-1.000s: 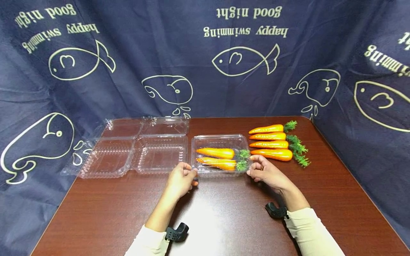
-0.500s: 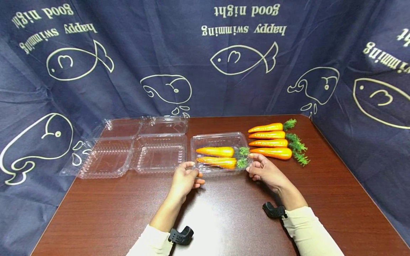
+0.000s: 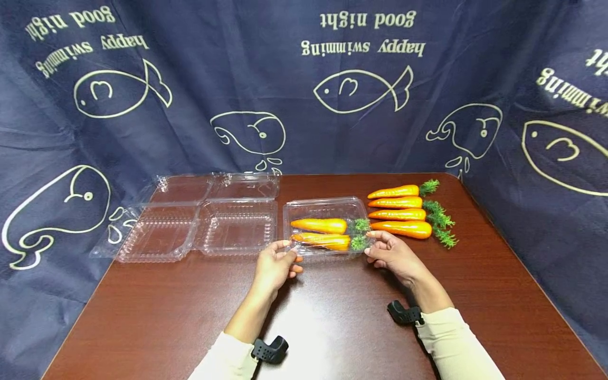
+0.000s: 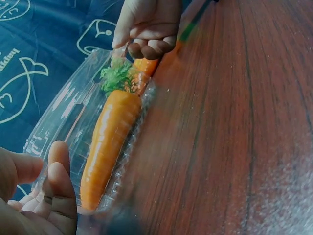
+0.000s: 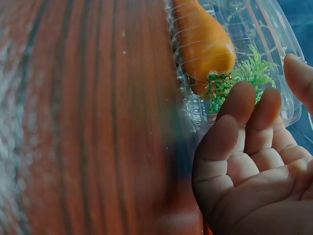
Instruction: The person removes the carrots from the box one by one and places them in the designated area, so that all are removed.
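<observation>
A clear plastic clamshell container [image 3: 328, 206], its lid down, stands mid-table in the head view. Two carrots with green tops lie inside, a rear carrot [image 3: 319, 226] and a front carrot [image 3: 328, 241]. At its front left corner my left hand [image 3: 274, 268] pinches the rim between thumb and forefinger, the other fingers curled below. My right hand [image 3: 396, 258] pinches the front right corner in the same way. In the left wrist view, the front carrot [image 4: 110, 142] shows through the ribbed wall. The right wrist view has my right-hand fingers [image 5: 220, 137] beside the container's end.
Two clear clamshell containers, a far-left one [image 3: 159, 232] and a nearer one [image 3: 237, 227], lie unfolded to the left, lids toward the back. Several carrots [image 3: 399, 214] lie in a column right of the held container. A blue printed cloth [image 3: 294, 95] hangs behind the brown table [image 3: 332, 316].
My left hand has shifted slightly right along the container's front corner. The container has turned a little, its right end now slightly farther back. My right hand keeps its hold.
</observation>
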Demonstrator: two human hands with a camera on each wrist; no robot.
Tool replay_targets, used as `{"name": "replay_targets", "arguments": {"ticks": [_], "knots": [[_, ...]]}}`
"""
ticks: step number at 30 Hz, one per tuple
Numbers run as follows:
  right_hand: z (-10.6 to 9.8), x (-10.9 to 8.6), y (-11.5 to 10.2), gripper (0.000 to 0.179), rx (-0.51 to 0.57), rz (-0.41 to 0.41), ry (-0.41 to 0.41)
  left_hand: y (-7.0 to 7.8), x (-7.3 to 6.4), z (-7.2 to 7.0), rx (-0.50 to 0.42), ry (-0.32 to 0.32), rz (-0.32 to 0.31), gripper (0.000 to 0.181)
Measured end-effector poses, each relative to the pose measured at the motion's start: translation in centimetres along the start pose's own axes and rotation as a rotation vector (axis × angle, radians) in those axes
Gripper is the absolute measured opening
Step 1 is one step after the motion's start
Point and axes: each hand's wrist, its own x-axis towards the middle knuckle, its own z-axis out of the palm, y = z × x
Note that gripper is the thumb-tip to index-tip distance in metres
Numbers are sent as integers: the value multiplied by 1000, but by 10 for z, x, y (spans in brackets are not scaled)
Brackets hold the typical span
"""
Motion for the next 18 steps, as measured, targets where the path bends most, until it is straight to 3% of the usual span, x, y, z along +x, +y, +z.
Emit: {"name": "replay_targets", "arguments": {"ticks": [9,18], "knots": [[1,-2,-2,48,-171,-44,69,-2,1,0,59,3,-2,32],[7,-2,-4,42,-263,-27,152,0,1,-2,125,-22,58,30]]}}
